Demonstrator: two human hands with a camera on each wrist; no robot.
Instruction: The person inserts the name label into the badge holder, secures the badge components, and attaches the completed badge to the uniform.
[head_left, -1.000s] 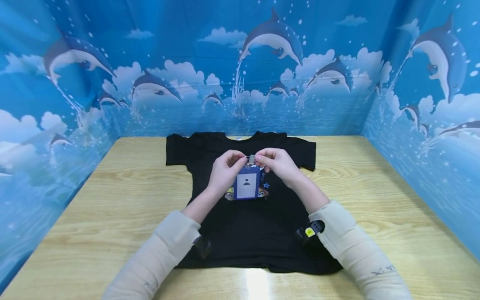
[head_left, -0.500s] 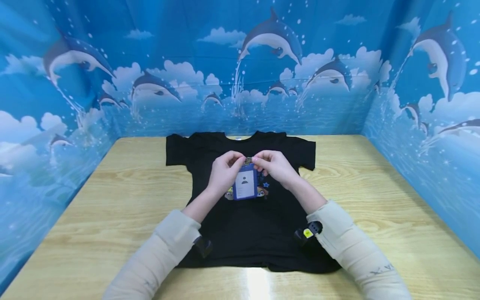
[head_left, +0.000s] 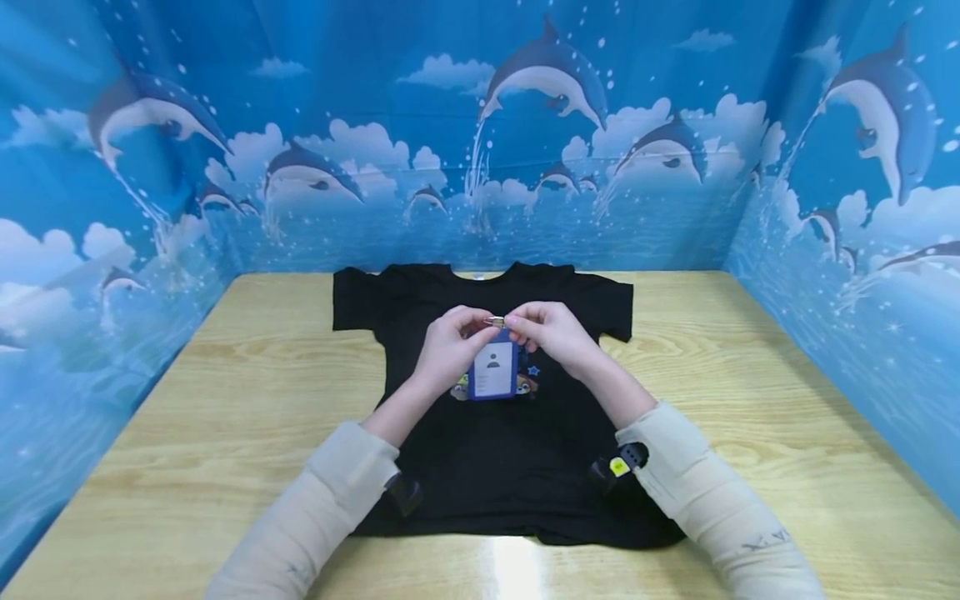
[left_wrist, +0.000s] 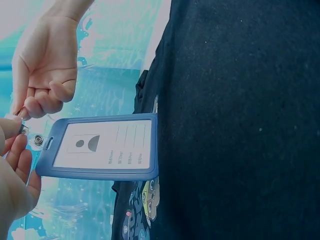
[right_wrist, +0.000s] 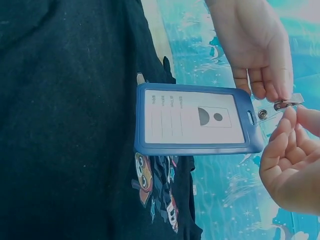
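A blue badge holder (head_left: pixel 493 371) with a white card hangs in front of a black T-shirt (head_left: pixel 495 467). Its metal clip (right_wrist: pixel 287 104) joins it by a clear strap with a snap button (right_wrist: pixel 262 114). My left hand (head_left: pixel 448 346) pinches the clip from the left with thumb and forefinger. On the other side, the right hand (head_left: pixel 553 335) grips the clip's right end between thumb and forefinger. The other fingers of the right hand are curled in the left wrist view. The holder partly covers the shirt's cartoon print (right_wrist: pixel 157 187).
The T-shirt is spread on a wood-grain table (head_left: pixel 277 400), its neckline toward the back. Blue dolphin-printed curtains (head_left: pixel 420 108) enclose the table's back and both sides. A black wrist camera with a yellow mark (head_left: pixel 618 466) sits below the right sleeve.
The clip has turned in the fingertips from upright to lying sideways. The badge holder swung slightly left, then back. Both hands have barely shifted.
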